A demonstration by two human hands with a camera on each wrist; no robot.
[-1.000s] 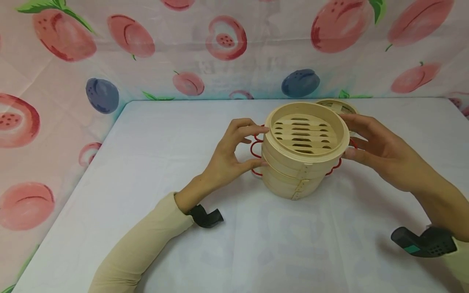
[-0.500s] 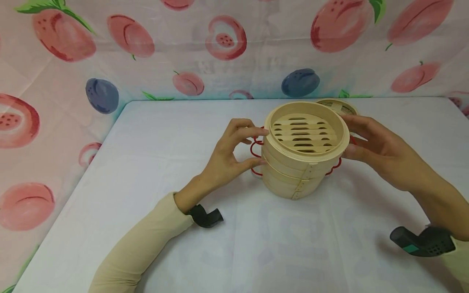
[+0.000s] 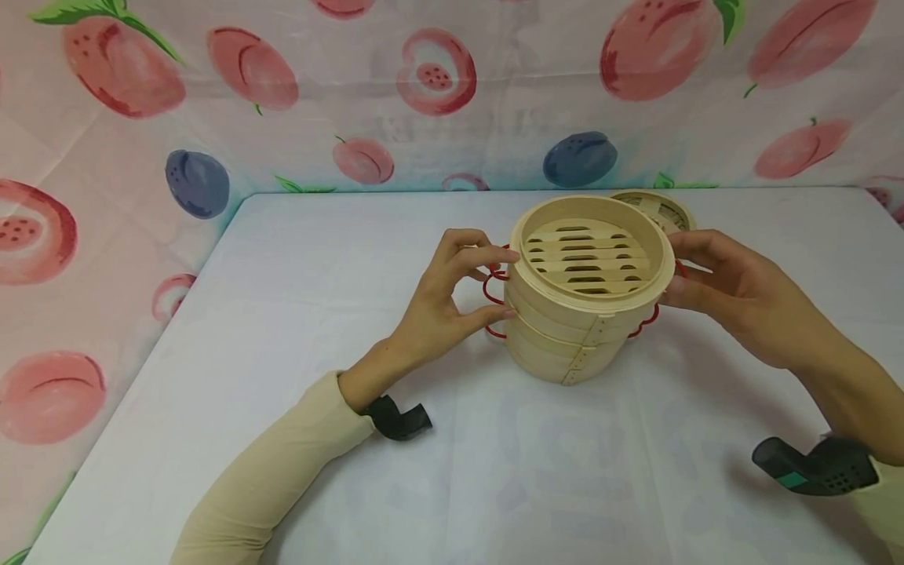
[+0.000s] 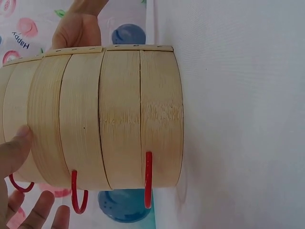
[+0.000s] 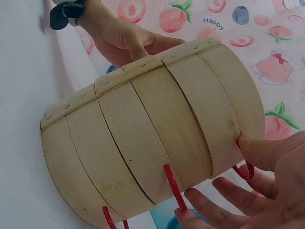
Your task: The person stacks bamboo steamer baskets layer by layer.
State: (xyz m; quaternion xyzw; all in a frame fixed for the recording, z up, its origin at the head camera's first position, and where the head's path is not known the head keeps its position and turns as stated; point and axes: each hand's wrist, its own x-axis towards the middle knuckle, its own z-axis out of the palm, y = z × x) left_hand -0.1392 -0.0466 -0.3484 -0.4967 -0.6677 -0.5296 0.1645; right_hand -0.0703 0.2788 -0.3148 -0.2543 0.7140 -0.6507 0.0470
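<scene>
A round bamboo steamer stands upright on the white table, its baskets stacked. The top basket (image 3: 558, 302) has a slatted base (image 3: 579, 257) with nothing lying on it. On the left, my left hand (image 3: 438, 306) holds this basket's side between thumb and fingers. My right hand (image 3: 752, 302) grips the opposite side, with thumb and fingers around the red handle (image 5: 245, 171) in the right wrist view. In the left wrist view, the left thumb (image 4: 20, 145) presses the top basket's wall. Below it sit the lower baskets (image 3: 537, 353), with more red cord handles (image 3: 492, 289) at the sides.
Behind the stack to the right lies the woven bamboo lid (image 3: 657, 205), partly hidden. The white tabletop (image 3: 530, 471) ends at a fruit-printed cloth backdrop (image 3: 494, 78). Dark wrist devices (image 3: 399, 420) sit on both wrists.
The top basket has turned slightly, its front seam shifting a little to the right. My right fingers have come slightly down, uncovering more of the lid. The lower baskets stay put.
</scene>
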